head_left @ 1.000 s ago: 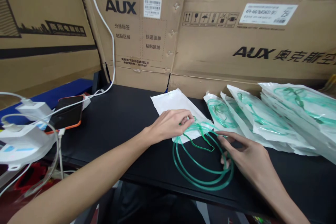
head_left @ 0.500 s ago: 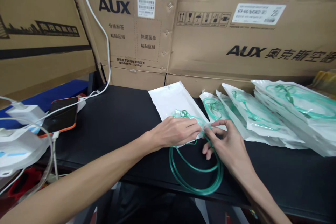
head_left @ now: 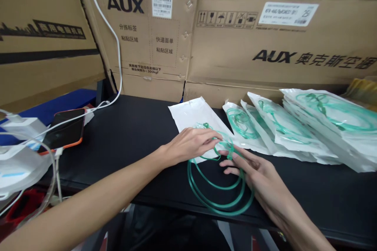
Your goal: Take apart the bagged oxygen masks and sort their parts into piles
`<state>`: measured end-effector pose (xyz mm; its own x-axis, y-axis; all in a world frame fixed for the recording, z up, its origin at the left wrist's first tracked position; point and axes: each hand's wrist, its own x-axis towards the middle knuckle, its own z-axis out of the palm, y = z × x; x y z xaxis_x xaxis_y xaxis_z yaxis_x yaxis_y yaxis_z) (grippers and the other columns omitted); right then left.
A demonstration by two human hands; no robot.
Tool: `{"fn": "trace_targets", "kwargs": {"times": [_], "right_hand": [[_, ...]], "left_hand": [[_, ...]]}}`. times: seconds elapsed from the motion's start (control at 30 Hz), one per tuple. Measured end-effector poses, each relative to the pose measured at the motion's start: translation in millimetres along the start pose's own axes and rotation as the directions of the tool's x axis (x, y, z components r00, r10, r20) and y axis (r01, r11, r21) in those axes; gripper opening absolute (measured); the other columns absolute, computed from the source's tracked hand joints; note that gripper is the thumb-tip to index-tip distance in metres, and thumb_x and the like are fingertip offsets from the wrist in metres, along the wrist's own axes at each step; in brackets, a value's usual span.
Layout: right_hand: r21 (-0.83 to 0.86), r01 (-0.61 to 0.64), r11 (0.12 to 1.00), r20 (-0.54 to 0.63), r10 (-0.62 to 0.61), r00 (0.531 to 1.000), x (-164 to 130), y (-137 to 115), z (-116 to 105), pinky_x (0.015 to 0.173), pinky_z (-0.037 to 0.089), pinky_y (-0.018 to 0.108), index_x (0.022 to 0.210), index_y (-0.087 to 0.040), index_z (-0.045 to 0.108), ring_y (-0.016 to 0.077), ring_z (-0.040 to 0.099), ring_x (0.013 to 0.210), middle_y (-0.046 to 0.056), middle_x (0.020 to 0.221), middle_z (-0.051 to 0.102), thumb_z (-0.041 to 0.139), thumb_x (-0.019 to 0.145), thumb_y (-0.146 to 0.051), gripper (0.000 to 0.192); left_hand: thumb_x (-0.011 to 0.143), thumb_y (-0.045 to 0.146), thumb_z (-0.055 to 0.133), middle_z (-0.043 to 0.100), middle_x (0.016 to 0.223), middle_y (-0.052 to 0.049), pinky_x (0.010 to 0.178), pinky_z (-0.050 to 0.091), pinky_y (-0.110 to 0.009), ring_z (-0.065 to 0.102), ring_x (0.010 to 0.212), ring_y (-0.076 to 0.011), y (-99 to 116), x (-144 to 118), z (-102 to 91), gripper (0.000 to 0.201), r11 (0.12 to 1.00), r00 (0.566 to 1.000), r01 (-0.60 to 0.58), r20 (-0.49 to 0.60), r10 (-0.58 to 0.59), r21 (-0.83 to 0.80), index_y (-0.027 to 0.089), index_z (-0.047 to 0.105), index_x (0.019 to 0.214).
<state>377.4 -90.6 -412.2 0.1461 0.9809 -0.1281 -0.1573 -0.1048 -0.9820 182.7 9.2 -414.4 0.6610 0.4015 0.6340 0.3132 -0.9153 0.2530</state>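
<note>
The green tubing [head_left: 226,207] lies in loose loops at the near side of the white pouch [head_left: 191,111], and its upper, bundled part overlaps the near end of that pouch. I judge it light and springy: the round loops suggest that it bends easily but wants to open by itself. The smooth surface may slide a little under the fingers, and the small parts at the top (I cannot make out all of them) could be the more delicate ones. I would take hold where several loops run together, and press only gently, so that the tube does not kink.

The left hand [head_left: 196,145], over the near end of the pouch, has its grip closed on the upper tubing, as far as I see. The right hand [head_left: 250,168], near and right of the pouch, pinches the bundle between thumb and fingers.

To the right of the white pouch are packed pouches [head_left: 290,137] with similar coils inside. Well to its left, on the same table [head_left: 126,137], is a phone [head_left: 64,127]; behind it stands cardboard [head_left: 147,51].
</note>
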Motion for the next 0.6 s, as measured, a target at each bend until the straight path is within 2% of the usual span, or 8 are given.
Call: {"fn": "trace_targets", "kwargs": {"times": [0.07,0.17,0.3,0.43,0.53,0.6], "right_hand": [[0.021,0.004,1.0,0.042,-0.005,0.999,11,-1,7,0.074,0.064,0.022,0.111,-0.013,0.076,0.0196,0.077,0.084,0.009,0.102,0.08,0.091,0.074,-0.037,0.046],[0.051,-0.045,0.998,0.077,0.041,0.996,21,-7,18,0.086,0.063,0.023,0.095,-0.012,0.079,0.0227,0.077,0.096,0.01,0.101,0.08,0.089,0.076,-0.028,0.027],[0.152,-0.15,0.977,0.114,0.133,0.985,10,-14,15,0.104,0.058,0.033,0.098,-0.013,0.08,0.029,0.072,0.115,0.012,0.113,0.079,0.084,0.078,-0.023,0.023],[0.134,-0.188,0.973,0.046,0.184,0.982,-18,-14,-12,0.112,0.051,0.041,0.105,-0.019,0.08,0.0331,0.064,0.128,0.013,0.124,0.076,0.082,0.08,-0.038,0.032],[0.036,-0.218,0.975,-0.039,0.219,0.975,-37,-11,-30,0.111,0.052,0.042,0.12,-0.024,0.076,0.0353,0.061,0.131,0.013,0.127,0.074,0.089,0.07,-0.046,0.056],[-0.031,-0.26,0.965,-0.085,0.257,0.963,-47,-10,-32,0.105,0.056,0.044,0.132,-0.025,0.07,0.0375,0.061,0.13,0.014,0.131,0.072,0.092,0.064,-0.047,0.075]], "left_hand": [[0.106,0.023,0.05,0.077,0.113,-0.003,0.083,0.053,-0.023,0.074,0.098,-0.0161,0,-1,0.6,0.021,0.997,0.998,-0.063,0.019,0.063,-0.041,0.017,0.068,0.116],[0.105,0.023,0.051,0.078,0.11,-0.004,0.078,0.054,-0.023,0.074,0.092,-0.0154,0,-2,1.5,0.021,0.987,0.992,-0.124,0.025,0.128,-0.103,0.016,0.069,0.114],[0.106,0.025,0.048,0.078,0.107,-0.005,0.077,0.054,-0.023,0.074,0.088,-0.0152,-3,-2,3.0,0.023,0.991,0.997,-0.071,-0.013,0.07,-0.117,0.016,0.068,0.115],[0.106,0.028,0.05,0.076,0.097,-0.003,0.071,0.051,-0.022,0.07,0.077,-0.0129,-3,-1,4.3,0.023,0.995,0.999,-0.017,-0.038,0.014,-0.097,0.016,0.068,0.114],[0.104,0.03,0.054,0.073,0.084,0.0,0.065,0.048,-0.021,0.067,0.07,-0.0118,-2,0,4.3,0.022,0.997,0.998,0.001,-0.056,-0.005,-0.076,0.017,0.07,0.113],[0.101,0.037,0.06,0.071,0.079,0.001,0.06,0.045,-0.021,0.067,0.068,-0.0115,0,0,3.7,0.026,1.0,0.997,0.011,-0.079,-0.013,-0.026,0.017,0.069,0.115]]}}
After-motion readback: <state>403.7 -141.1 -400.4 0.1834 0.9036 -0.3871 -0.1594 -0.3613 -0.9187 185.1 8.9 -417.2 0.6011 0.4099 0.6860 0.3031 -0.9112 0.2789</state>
